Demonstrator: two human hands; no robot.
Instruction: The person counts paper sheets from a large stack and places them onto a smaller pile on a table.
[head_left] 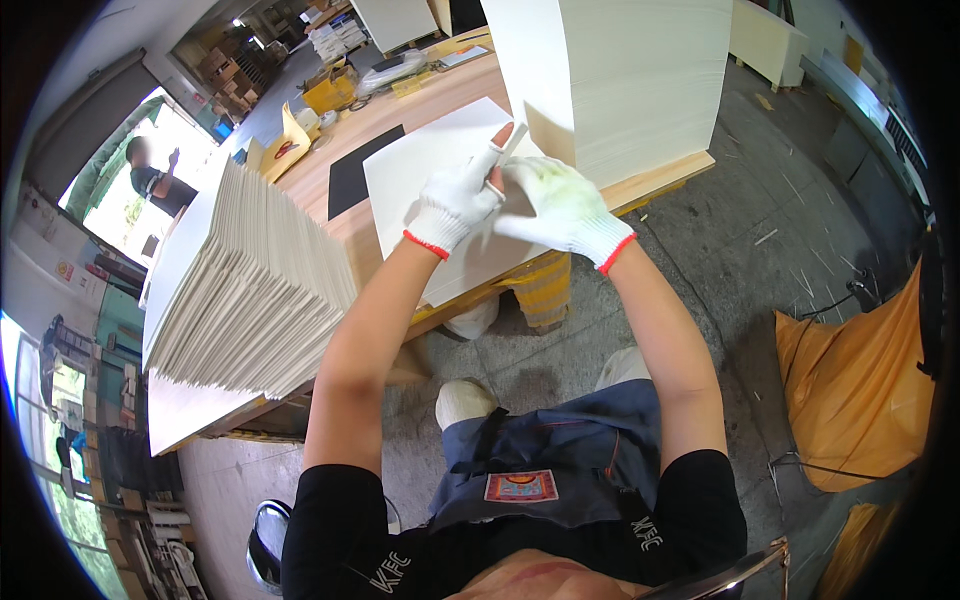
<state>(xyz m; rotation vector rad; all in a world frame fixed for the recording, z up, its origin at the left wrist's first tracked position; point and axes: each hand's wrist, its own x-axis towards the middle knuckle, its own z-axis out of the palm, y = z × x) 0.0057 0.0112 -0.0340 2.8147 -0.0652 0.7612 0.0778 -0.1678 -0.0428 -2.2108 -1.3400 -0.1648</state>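
Head view, from the left: a tall pile of pale card point(265, 265) fans out in ragged, stepped edges, and a knock from the left elbow could, I judge, send its upper layers sliding. Next comes the wooden surface point(322, 165), light and smooth-grained, with a flat, matt black sheet point(358, 182) lying on it. Just right of that, the white sheet point(470, 265) lies on the surface beneath both hands, smooth, stiff-looking and straight-edged; it could skid or crease if pressed unevenly, since its near edge runs along the surface's edge. Over it, the left hand point(462, 193) wears a knitted white glove with a red cuff, its fingers half curled and bare at the tips. A thin pale strip point(516, 139) stands beside its index finger; the fingers overlap there, so I cannot tell whether this hand grips it. The right hand point(562, 205), in a similar glove smudged yellow-green, is spread open, thumb well apart, with no hold on anything that I can see; its loose knit might smear dirt onto the white face. Beyond it rises a tall, squared white stack point(645, 85), which could tip if bumped. Far right hangs a creased, glossy orange sack point(860, 385).
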